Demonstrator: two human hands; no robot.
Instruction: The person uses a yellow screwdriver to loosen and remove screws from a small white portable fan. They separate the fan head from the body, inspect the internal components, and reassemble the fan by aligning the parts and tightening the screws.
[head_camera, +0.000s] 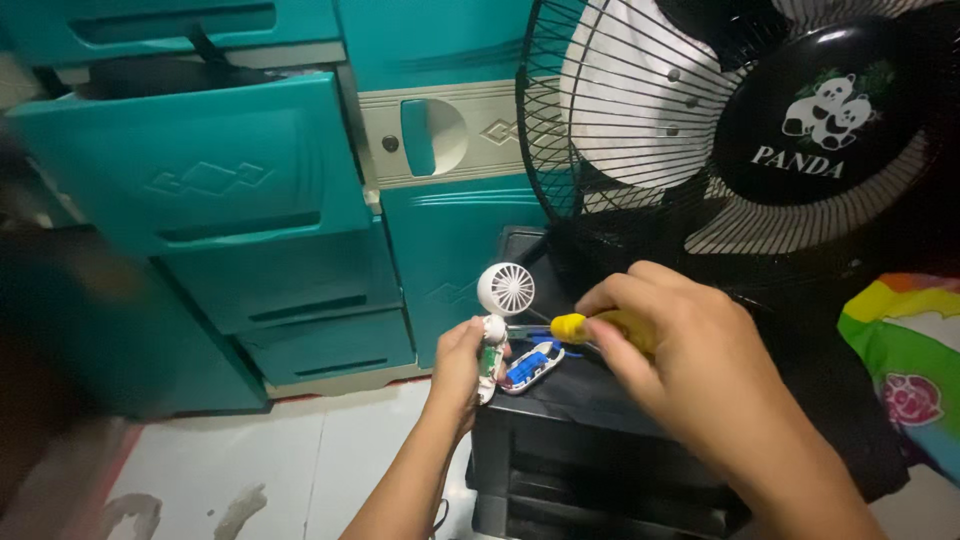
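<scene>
Teal plastic drawers (250, 200) behind, big black standing fan (740, 130) at right, black crate top (600, 400) as your bench. Your left hand (458, 368) is clamped around the handle of the small white handheld fan (503, 300), head up, just off the crate's near-left corner. Your right hand (690, 350) is closed on the yellow-handled screwdriver (585, 326), tip pointing at the handle. Casing looks already open: a separated shell half with a blue battery (530, 366) lies on the crate beside your left hand. Judging by that, disassembly is partway; the remaining internals aren't clear from here.
</scene>
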